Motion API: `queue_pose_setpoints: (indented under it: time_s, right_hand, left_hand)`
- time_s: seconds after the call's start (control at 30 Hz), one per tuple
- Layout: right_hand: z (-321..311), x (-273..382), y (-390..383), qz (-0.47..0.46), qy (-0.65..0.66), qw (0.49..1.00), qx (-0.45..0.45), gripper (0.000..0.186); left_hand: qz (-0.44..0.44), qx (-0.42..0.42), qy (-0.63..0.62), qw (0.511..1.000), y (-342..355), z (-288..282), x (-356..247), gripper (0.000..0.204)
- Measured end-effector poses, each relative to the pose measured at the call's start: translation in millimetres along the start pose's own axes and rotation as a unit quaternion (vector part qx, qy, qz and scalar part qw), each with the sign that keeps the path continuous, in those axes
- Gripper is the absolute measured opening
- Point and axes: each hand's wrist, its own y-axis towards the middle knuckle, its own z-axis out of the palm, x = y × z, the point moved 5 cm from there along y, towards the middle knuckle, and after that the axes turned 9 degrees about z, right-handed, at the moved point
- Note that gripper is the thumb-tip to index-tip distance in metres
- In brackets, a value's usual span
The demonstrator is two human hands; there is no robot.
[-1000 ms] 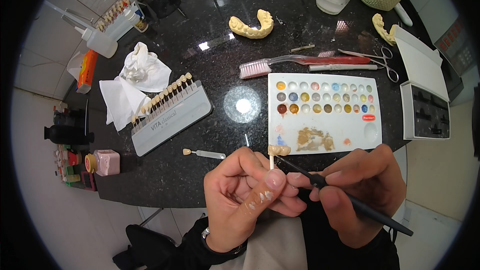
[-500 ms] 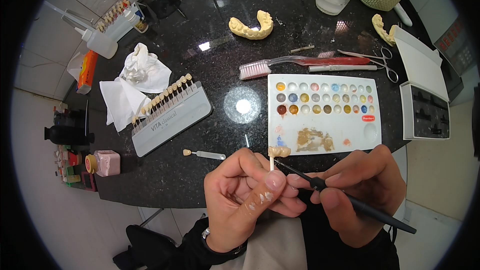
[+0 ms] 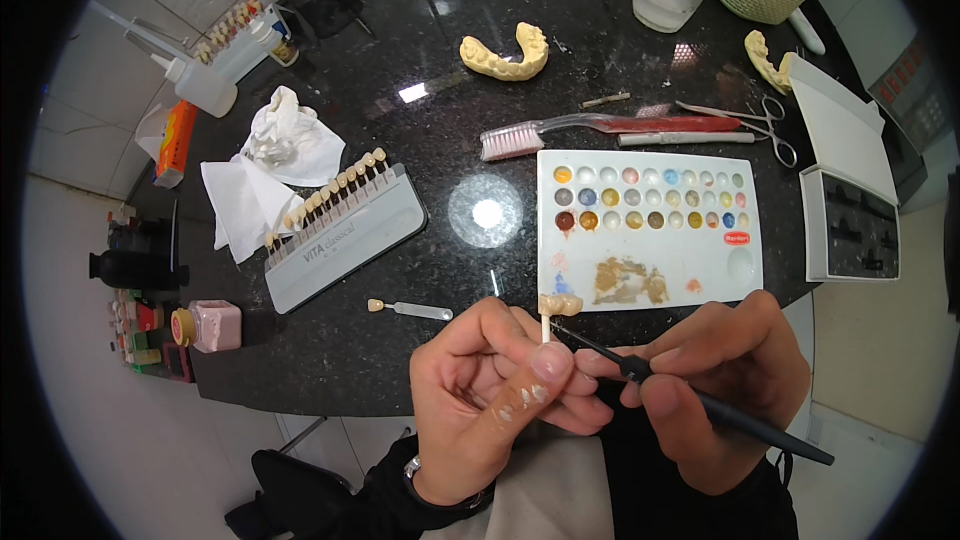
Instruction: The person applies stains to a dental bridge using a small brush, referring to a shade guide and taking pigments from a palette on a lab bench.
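Pinching small cream tooth crown on thin stick (image 3: 556, 308) in left hand (image 3: 495, 400); right hand (image 3: 722, 392) gripping black fine brush (image 3: 690, 398), risking smearing beside white palette (image 3: 650, 230).

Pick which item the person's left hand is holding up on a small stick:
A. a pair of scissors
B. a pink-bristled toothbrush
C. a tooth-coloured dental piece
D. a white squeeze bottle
C: the left hand pinches a short stick topped by a tooth-coloured dental piece, while the right hand points a fine black brush at it.
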Motion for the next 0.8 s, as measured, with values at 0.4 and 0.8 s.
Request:
queue_pose_setpoints:
  time_s: [0.4,0.8]
  right_hand:
    - [0.3,1.4,0.9,-0.007,0.016,1.000,0.008,0.019]
    - [-0.9,1.5,5.1,0.004,-0.007,1.000,0.016,0.018]
  left_hand:
    - [0.009,0.004,0.001,1.000,-0.3,-0.1,1.0,0.024]
    - [0.006,0.000,0.003,1.000,-0.3,0.2,-0.2,0.023]
